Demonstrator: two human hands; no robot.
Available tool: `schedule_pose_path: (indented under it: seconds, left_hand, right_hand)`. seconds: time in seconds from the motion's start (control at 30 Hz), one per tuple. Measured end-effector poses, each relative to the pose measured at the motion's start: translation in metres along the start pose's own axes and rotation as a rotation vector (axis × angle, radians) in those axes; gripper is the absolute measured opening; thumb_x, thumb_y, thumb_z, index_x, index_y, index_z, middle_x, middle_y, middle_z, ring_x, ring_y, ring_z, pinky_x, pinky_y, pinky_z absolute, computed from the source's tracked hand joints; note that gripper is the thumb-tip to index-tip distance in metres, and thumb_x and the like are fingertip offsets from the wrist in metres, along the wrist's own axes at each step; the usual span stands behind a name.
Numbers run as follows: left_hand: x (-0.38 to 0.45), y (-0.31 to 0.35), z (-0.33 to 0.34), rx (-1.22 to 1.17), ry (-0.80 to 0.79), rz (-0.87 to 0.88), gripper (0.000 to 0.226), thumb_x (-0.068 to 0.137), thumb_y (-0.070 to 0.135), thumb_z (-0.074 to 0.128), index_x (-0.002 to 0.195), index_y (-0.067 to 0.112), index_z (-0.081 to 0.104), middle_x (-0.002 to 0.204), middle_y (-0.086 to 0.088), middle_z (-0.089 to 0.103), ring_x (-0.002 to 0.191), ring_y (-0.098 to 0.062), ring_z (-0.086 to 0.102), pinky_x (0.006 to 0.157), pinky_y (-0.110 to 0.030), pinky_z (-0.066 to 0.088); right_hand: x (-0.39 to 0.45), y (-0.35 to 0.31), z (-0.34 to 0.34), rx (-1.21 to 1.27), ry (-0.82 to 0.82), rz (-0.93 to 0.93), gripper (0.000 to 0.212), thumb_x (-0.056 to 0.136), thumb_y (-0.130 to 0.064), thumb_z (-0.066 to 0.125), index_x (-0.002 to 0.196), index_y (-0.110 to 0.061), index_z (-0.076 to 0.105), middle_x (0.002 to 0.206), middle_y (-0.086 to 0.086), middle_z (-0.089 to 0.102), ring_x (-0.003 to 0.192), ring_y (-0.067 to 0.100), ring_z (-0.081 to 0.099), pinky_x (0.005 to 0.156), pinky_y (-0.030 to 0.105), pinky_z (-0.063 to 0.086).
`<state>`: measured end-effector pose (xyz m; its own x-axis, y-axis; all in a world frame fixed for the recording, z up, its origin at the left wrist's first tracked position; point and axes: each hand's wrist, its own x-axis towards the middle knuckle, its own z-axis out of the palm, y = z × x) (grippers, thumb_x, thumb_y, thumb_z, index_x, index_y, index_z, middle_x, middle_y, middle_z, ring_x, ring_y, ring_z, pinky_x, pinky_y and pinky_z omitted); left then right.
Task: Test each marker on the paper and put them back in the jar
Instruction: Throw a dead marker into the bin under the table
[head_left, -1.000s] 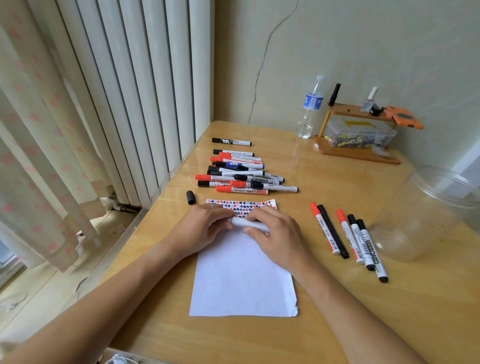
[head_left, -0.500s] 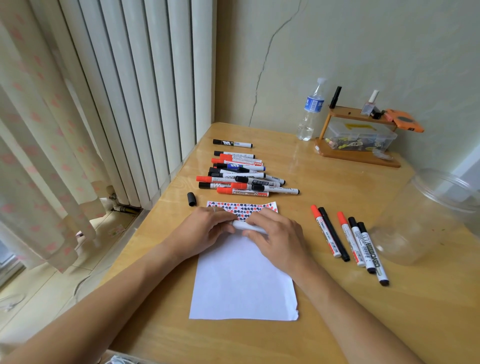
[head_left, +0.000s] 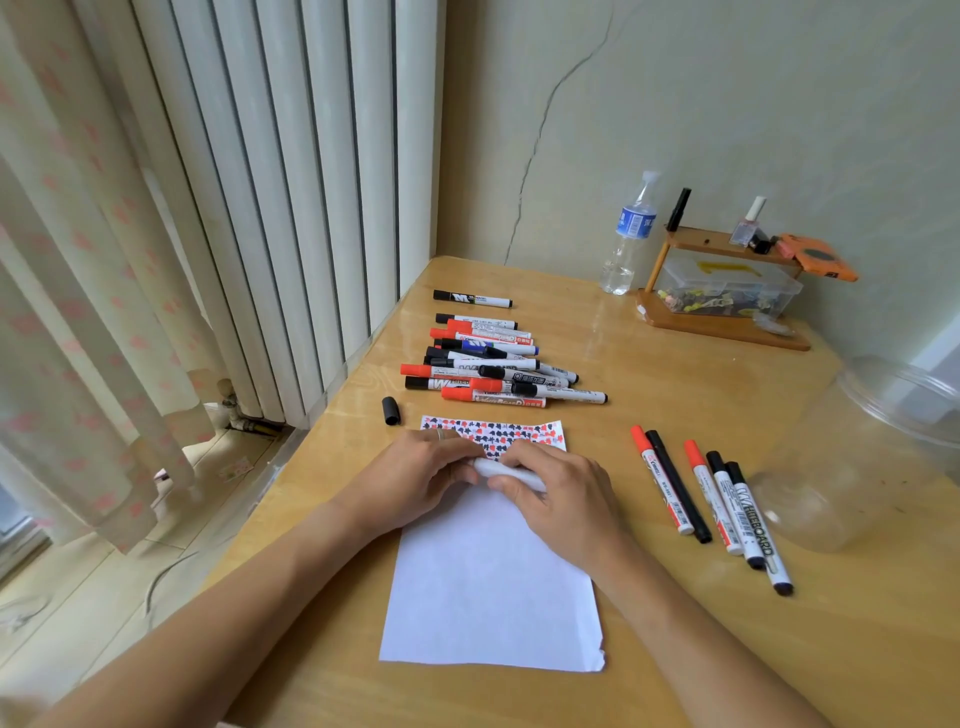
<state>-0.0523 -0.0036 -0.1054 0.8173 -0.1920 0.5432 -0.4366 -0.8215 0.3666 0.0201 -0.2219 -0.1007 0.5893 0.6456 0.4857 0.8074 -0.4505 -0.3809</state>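
A white sheet of paper (head_left: 488, 587) lies on the wooden table, its far edge covered with red, black and blue scribbles. Over that edge both hands hold one white marker (head_left: 506, 472) lying crosswise. My left hand (head_left: 415, 475) grips its left end, which is hidden in the fingers. My right hand (head_left: 563, 501) curls round its barrel. A loose black cap (head_left: 390, 410) lies left of the paper. A pile of several markers (head_left: 493, 364) lies beyond the paper. Several more markers (head_left: 711, 504) lie in a row to the right. The clear plastic jar (head_left: 872, 457) lies on its side at far right.
At the back stand a water bottle (head_left: 628, 239) and a wooden rack (head_left: 727, 296) with a clear box and small items. White vertical panels and a curtain run along the table's left edge. A wall closes off the back and right.
Both hands stay together on the marker over the paper's far edge; the fingers shift only slightly. The camera view drifts a little.
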Motion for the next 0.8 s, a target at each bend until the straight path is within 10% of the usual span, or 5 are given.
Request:
schedule_pose_path:
  seconds: [0.33,0.5,0.8]
  left_hand:
    - [0.001,0.010,0.002,-0.008,0.129,-0.007,0.032,0.100,0.026,0.063,0.129,0.012,0.064,0.104,0.001,0.065,0.092,-0.012,0.059,0.079,-0.028,0.049]
    - [0.001,0.014,0.000,-0.075,0.248,-0.090,0.065,0.103,0.034,0.059,0.156,0.014,0.026,0.144,0.000,0.046,0.094,-0.006,0.061,0.078,-0.021,0.049]
    - [0.003,0.010,0.002,0.056,-0.010,-0.011,0.034,0.106,0.037,0.046,0.126,0.013,0.057,0.103,0.001,0.064,0.089,-0.017,0.056,0.076,-0.035,0.045]
  right_hand:
    - [0.009,-0.002,0.001,0.112,0.082,0.032,0.021,0.088,-0.042,0.060,0.097,-0.026,0.072,0.092,-0.011,0.059,0.081,0.013,0.058,0.068,0.038,0.051]
    - [0.016,-0.001,-0.005,0.243,0.252,0.058,0.023,0.093,-0.042,0.067,0.095,-0.022,0.076,0.075,-0.007,0.046,0.069,0.012,0.049,0.062,0.028,0.039]
    - [0.016,-0.002,-0.003,1.011,0.176,0.405,0.021,0.090,-0.028,0.067,0.098,-0.009,0.064,0.077,0.013,0.068,0.056,0.021,0.057,0.053,0.025,0.042]
